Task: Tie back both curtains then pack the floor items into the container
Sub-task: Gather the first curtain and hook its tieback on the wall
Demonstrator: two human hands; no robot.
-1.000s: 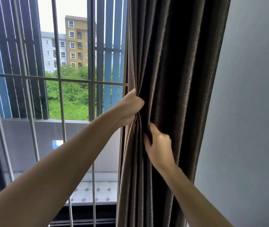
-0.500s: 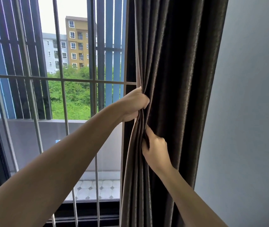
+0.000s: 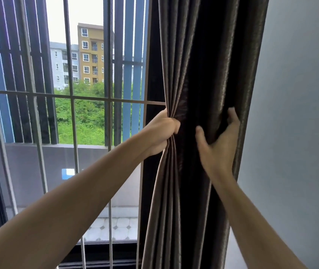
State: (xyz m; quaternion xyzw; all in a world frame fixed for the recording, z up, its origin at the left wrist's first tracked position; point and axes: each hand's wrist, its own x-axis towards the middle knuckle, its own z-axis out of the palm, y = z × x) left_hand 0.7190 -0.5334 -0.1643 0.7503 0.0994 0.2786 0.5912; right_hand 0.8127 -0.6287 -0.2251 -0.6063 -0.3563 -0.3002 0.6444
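curtain: hangs at my 12 to 1 o'clock, between grille and wall
grille: my 10 o'clock, left of curtain
wall: my 3 o'clock, just beside curtain
my left hand: on curtain's left edge
my right hand: on curtain's right folds, 3 o'clock of left hand, apart
parapet: behind grille, 8 o'clock
buildings: behind parapet, 11 o'clock

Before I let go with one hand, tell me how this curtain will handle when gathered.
Probably floppy: the curtain bunches into tight folds where the left hand grips it. Likely weighty, as its pleats hang straight below. Its sheen hints it may slip from the right hand.
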